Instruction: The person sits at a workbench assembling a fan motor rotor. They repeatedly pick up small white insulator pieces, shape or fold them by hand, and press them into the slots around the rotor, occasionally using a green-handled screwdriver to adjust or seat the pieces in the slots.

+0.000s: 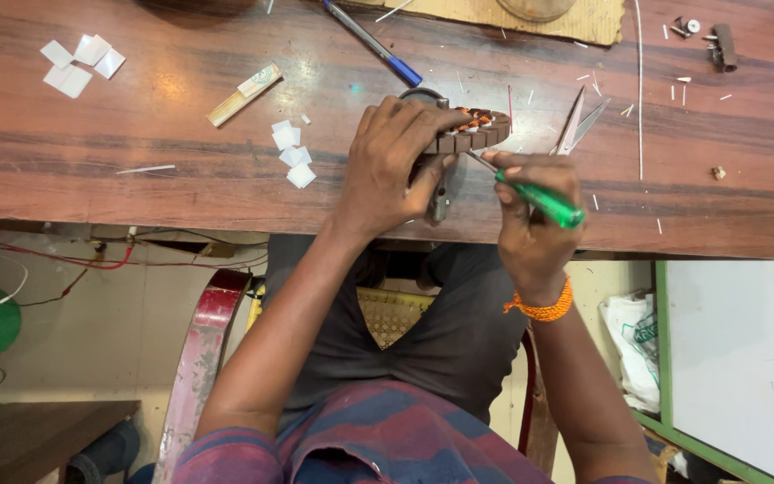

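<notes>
While your left hand (393, 166) clamps down over the round, slotted motor core (474, 131) near the table's (136, 152) near edge, fingers curled tight over its left half, your right hand (535, 215) is closed around the green-handled screwdriver (537, 199), its thin shaft angling up and left toward the core's near rim. Keep that left grip firm, because the core sits on bare wood and looks likely to skate if you push sideways. The copper-coloured windings show at the far right of the core, so guide the tip into a slot rather than across the wire; a slip there could nick it, I'd judge. Where exactly the tip lands is hidden behind your left fingers, so go by feel and press lightly. Choking up on the handle, as you're doing, should give finer control. Mind the open scissors (577, 124) just right of the core, blades pointing far, right beside your knuckles. The small white paper squares (291, 150) lie just left of your left hand, within reach, and the blue pen (374, 43) sits farther off.
</notes>
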